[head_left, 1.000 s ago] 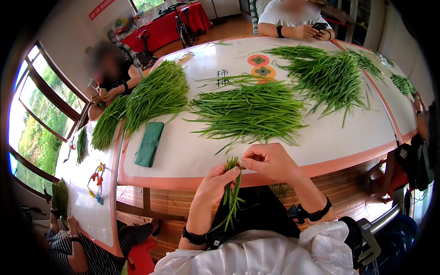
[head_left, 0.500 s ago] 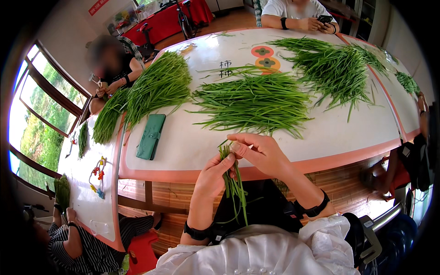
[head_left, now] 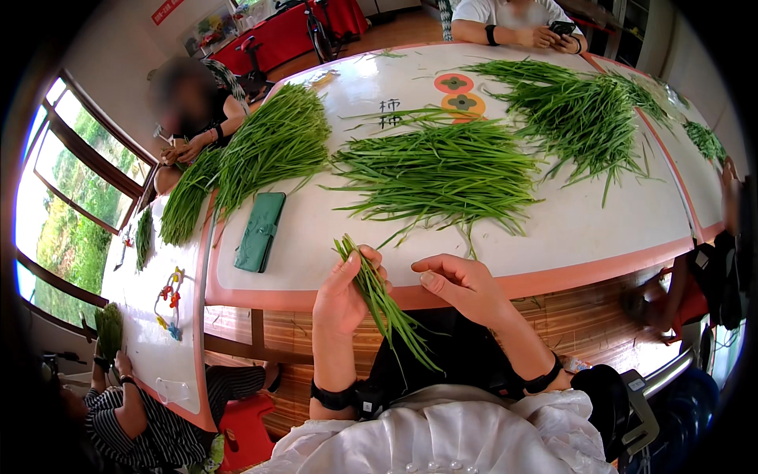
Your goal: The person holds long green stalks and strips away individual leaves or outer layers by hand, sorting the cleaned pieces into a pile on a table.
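Note:
A small bunch of garlic chives (head_left: 388, 312) is in my left hand (head_left: 338, 299), which is closed round it near one end. The blades hang down toward my lap, slanting right. To the right of the bunch, my right hand (head_left: 467, 291) is apart from it. Its fingers are loosely bent, with the thumb below the forefinger, and I see nothing between them. Both hands are just over the near edge of the table (head_left: 545, 278). Beyond them lies a wide loose heap of chives (head_left: 442, 174), its blades running roughly left to right.
A green phone case (head_left: 259, 233) lies left of the heap. More chive piles stand at the left (head_left: 276, 142) and far right (head_left: 580, 118). A beaded cord (head_left: 170, 304) rests on the side table. Other people sit around; one across the table holds a phone (head_left: 561, 28).
My hands have separated: the left has moved left with the chives, the right slightly right, away from the bunch. The bunch now slants more. The left person's hands have shifted.

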`<state>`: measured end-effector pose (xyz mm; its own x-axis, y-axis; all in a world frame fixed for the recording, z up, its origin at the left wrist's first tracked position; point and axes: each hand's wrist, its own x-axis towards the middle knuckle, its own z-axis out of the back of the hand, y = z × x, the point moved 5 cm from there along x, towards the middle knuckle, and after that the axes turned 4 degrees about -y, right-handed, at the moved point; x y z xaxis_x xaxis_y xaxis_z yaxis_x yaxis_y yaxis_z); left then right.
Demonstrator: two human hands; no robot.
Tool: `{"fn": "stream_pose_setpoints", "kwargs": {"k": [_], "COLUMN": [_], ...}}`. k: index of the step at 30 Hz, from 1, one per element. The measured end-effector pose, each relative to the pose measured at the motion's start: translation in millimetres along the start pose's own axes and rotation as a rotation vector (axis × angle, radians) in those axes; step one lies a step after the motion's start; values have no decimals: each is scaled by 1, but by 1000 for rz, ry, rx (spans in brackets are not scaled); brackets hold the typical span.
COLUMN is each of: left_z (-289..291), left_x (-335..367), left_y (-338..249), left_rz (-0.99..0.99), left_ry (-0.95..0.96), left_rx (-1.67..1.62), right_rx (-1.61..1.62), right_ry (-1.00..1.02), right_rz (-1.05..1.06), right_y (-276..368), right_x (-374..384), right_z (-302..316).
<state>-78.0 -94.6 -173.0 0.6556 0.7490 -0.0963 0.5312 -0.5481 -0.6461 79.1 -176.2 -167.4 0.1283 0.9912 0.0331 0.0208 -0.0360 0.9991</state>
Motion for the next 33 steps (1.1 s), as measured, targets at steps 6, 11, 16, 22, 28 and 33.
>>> {"fn": "stream_pose_setpoints", "kwargs": {"k": [6,11,16,22,28,33], "left_z": [-2,-2,-2,-3,4,4], "left_x": [0,0,0,1,3,3], "left_y": [-6,-7,-7,-7,-8,-9], "left_rz": [-22,-16,-13,-25,-15,-47], "left_ry": [37,78,33,-38,10,-72], "left_rx": [-33,-99,-130,-132,-130,-63], "right_rx": [27,-2,9,36,45,9], "right_ry": [1,-6,-41,-64,-52,-73], "right_rz": [5,-11,-22,-66,-65,-41], "right_y": [2,4,7,6,5,3], "right_x": [-4,-8,-14,-18,-19,-20], "right_z": [0,10,24,38,39,39]}}
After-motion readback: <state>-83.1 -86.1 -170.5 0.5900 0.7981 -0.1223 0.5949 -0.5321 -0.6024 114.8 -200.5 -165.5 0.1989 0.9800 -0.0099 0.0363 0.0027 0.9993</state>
